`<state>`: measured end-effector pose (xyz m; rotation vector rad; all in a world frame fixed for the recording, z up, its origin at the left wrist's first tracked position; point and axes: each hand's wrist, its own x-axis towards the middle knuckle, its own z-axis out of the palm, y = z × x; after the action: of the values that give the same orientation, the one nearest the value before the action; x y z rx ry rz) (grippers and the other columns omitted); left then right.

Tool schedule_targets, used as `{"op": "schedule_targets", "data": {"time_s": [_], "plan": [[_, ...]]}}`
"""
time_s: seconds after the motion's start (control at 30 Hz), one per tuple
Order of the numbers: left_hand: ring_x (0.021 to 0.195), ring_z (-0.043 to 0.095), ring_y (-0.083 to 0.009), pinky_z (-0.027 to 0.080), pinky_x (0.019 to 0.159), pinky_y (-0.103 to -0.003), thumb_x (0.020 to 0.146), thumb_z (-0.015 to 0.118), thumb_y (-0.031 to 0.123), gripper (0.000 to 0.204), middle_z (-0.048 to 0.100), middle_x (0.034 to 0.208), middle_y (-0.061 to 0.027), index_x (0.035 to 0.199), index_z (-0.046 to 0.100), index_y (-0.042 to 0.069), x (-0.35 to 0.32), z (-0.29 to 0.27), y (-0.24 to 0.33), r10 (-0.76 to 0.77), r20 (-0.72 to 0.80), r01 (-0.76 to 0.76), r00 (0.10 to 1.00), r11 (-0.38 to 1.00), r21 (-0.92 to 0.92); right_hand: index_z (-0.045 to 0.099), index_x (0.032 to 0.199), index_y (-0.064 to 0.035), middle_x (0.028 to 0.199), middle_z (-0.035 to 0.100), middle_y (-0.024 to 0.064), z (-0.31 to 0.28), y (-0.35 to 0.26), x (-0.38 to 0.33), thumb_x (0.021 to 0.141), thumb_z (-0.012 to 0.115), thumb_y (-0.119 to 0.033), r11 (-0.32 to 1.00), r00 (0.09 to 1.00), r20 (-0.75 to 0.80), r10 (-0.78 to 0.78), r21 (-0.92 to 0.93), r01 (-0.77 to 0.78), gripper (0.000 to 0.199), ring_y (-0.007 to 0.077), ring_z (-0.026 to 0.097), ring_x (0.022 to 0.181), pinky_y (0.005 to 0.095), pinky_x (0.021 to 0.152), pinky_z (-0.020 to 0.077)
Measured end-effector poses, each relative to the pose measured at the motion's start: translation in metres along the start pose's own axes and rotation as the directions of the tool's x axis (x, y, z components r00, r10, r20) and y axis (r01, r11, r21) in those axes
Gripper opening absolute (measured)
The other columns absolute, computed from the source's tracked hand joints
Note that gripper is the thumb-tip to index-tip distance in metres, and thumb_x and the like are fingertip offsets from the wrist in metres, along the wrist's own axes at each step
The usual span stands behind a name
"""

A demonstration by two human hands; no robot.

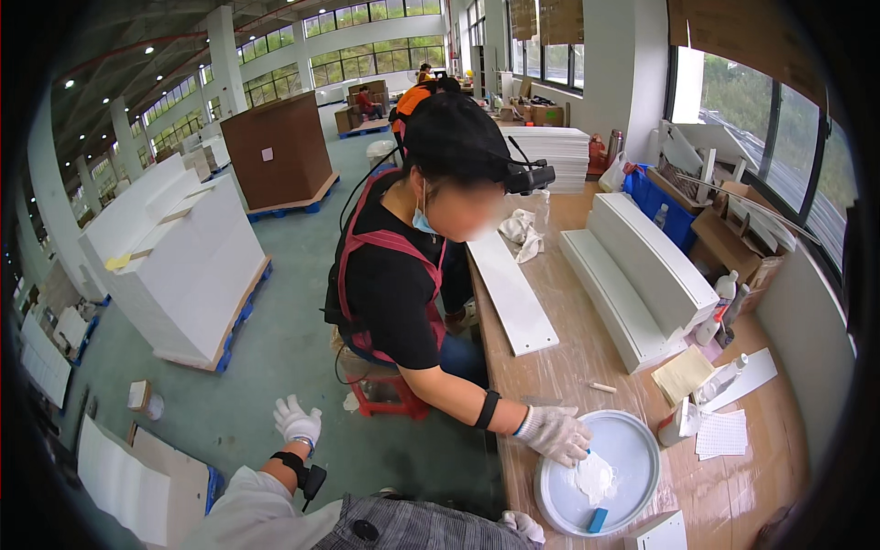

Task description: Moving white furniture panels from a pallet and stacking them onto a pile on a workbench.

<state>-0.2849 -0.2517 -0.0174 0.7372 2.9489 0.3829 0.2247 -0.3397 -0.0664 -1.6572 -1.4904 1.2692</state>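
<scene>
My left hand, in a white glove, reaches out over the green floor, fingers apart and nothing in them. Only part of my gloved right hand shows at the lower edge, by the table's near side; its fingers are mostly hidden. To its right stands a round, pale tray with white paste and a blue block in it. A co-worker's gloved hand reaches over the tray's rim, with a bit of blue at the fingertips.
The co-worker sits on a red stool beside the wooden table. A white panel and long white boxed parts lie on it. Bottles and a yellowish cloth are at right. A wrapped white stack stands at left.
</scene>
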Motion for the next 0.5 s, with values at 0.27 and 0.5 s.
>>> {"op": "schedule_targets", "data": {"time_s": [0.27, 0.5], "plan": [[0.144, 0.026, -0.0413, 0.025, 0.116, -0.058, 0.082, 0.072, 0.042, 0.078, 0.026, 0.159, -0.0157, 0.147, 0.039, 0.017, 0.0, -0.008, 0.0, 0.005, 0.039, -0.007, 0.999, 0.998, 0.06, 0.071, 0.102, -0.0091, 0.082, 0.07, 0.0119, 0.001, 0.001, 0.002, 0.097, 0.062, -0.032, 1.0, 1.0, 0.0, -0.014, -0.027, 0.014, 0.025, 0.0236, 0.068, 0.074, 0.0355, 0.069, 0.0548], [0.146, 0.024, -0.0423, 0.024, 0.118, -0.056, 0.083, 0.071, 0.042, 0.079, 0.024, 0.159, -0.0185, 0.15, 0.036, 0.015, -0.002, -0.013, 0.009, 0.05, 0.026, -0.051, 0.998, 0.998, 0.041, 0.072, 0.098, -0.0097, 0.077, 0.07, 0.0117, 0.003, 0.001, 0.003, 0.096, 0.062, -0.032, 0.999, 0.999, -0.013, -0.032, -0.043, 0.032, 0.024, 0.0236, 0.068, 0.069, 0.0359, 0.065, 0.0555]]}}
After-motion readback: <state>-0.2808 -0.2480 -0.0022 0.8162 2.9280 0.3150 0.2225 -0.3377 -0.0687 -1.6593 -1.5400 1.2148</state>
